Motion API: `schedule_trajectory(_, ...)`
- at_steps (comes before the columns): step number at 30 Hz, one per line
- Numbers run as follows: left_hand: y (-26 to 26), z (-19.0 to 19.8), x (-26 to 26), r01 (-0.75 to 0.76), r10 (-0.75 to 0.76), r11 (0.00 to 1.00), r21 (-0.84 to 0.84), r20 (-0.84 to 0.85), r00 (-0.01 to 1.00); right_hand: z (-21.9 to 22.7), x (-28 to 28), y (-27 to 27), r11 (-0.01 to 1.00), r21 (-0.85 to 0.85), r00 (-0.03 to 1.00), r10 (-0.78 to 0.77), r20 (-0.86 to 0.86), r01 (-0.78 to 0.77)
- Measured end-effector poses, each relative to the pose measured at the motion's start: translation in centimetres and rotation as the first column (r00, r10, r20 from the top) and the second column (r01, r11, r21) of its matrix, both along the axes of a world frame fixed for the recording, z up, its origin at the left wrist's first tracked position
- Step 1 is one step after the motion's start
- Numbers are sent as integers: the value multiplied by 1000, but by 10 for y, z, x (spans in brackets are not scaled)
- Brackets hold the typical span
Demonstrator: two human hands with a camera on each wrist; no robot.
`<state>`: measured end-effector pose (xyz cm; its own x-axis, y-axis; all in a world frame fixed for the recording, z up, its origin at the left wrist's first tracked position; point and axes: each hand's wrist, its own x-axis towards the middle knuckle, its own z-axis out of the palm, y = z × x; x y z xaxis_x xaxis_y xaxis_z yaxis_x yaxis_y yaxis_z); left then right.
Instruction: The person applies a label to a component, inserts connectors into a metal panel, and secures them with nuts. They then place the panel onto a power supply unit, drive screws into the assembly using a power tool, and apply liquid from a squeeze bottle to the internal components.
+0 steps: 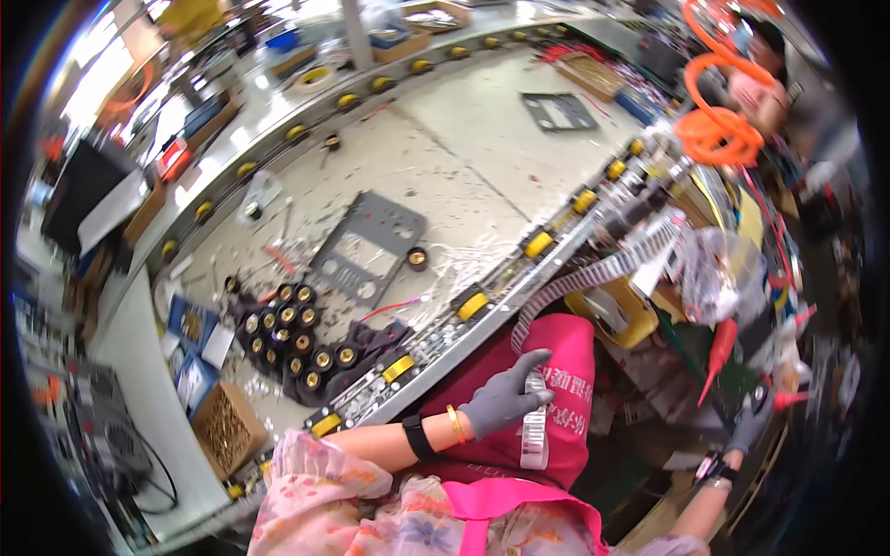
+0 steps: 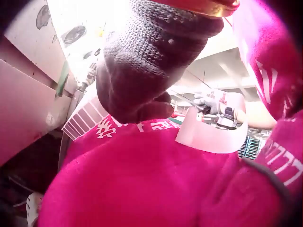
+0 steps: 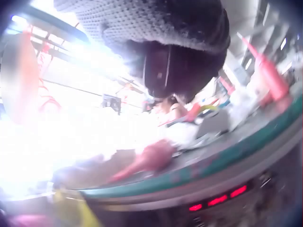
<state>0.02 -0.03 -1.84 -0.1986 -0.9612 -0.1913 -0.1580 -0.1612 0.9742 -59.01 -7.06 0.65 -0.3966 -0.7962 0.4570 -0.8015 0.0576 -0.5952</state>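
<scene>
My left hand (image 1: 505,400), in a grey glove, pinches a long strip of white barcode labels (image 1: 535,440) over the pink apron (image 1: 565,371). The strip runs up from the fingers toward the bench at the right, and its loose end curls below the hand. In the left wrist view the glove hides part of the label strip (image 2: 87,116). Off to the right, my gloved right hand (image 1: 749,424) curls round a small dark tool (image 3: 158,71), mostly covered by the fingers; I cannot tell its kind. Red pointed-nozzle bottles (image 1: 723,350) stand near that hand.
A roller conveyor rail (image 1: 473,310) crosses in front of the body. Beyond it lie a grey panel (image 1: 366,248), several black round parts with brass centres (image 1: 301,343) and a box of screws (image 1: 225,431). A yellow bin (image 1: 640,324) sits at the right, below an orange coiled hose (image 1: 714,134).
</scene>
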Motion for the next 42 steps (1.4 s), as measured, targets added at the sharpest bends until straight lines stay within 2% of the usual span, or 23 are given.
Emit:
schedule_trajectory(3,0,23,8,53,-83,982,181,167,982,-29,-39,-17,978,205,999,20,49,-29)
schedule_trajectory(4,5,23,9,35,-60,988,150,165,985,-35,-40,-19,987,152,999,38,32,-42)
schedule_trajectory(7,21,26,14,-2,-14,996,84,193,981,-16,-15,-17,926,246,849,-127,-513,287)
schedule_trajectory(8,27,27,17,-8,-9,997,80,219,976,-25,-34,-18,928,204,759,-114,-641,312)
schedule_trajectory(9,32,37,21,-12,-7,997,73,246,969,-17,-19,-16,913,245,777,-111,-620,327)
schedule_trajectory(11,46,48,31,-22,-20,988,154,270,963,-26,-48,-29,915,306,851,-72,-521,264)
schedule_trajectory(13,63,41,36,-82,53,993,86,295,954,14,-1,-19,976,93,796,-102,-596,195)
schedule_trajectory(14,70,44,40,-109,81,992,70,313,946,14,-5,-29,990,-127,804,-30,-594,-56)
schedule_trajectory(15,77,49,45,-149,124,987,61,301,945,21,20,-32,969,-181,840,44,-541,-167)
schedule_trajectory(17,89,53,54,-225,208,974,37,259,943,48,137,-18,884,-305,877,200,-438,-354)
schedule_trajectory(19,102,65,61,-280,261,960,17,313,913,70,261,-3,830,-225,852,451,-267,-510)
schedule_trajectory(21,118,65,70,-361,364,931,-52,205,909,84,362,2,684,-126,684,728,54,-718)
schedule_trajectory(22,126,71,77,-385,405,909,-157,124,906,93,409,5,516,-190,518,854,46,-835)
schedule_trajectory(23,138,78,88,-382,404,913,-140,208,891,91,440,-4,331,-125,327,944,52,-935)
schedule_trajectory(25,160,97,116,-376,390,921,-104,202,898,99,514,6,93,-70,80,981,175,-993)
schedule_trajectory(28,183,110,168,-472,442,881,25,311,841,59,606,-8,-177,71,-169,980,109,-982)
schedule_trajectory(29,187,105,188,-505,446,858,91,351,823,42,632,-11,-219,138,-211,975,72,-966)
schedule_trajectory(32,186,96,239,-545,419,832,109,519,745,1,686,-15,-143,530,-231,967,-104,-836)
schedule_trajectory(33,184,95,251,-556,436,822,122,492,753,1,689,-9,-130,577,-229,968,-102,-806)
schedule_trajectory(36,168,87,273,-562,319,820,108,730,605,14,685,2,-117,694,-250,964,-93,-711)
schedule_trajectory(39,152,57,277,-453,193,870,193,713,674,21,682,-6,-185,765,-343,938,-50,-617)
schedule_trajectory(40,149,50,271,-401,176,907,133,743,645,26,686,-14,-295,787,-422,905,48,-542)
schedule_trajectory(42,140,49,261,-437,206,891,125,746,633,40,697,-17,-240,801,-400,916,0,-549)
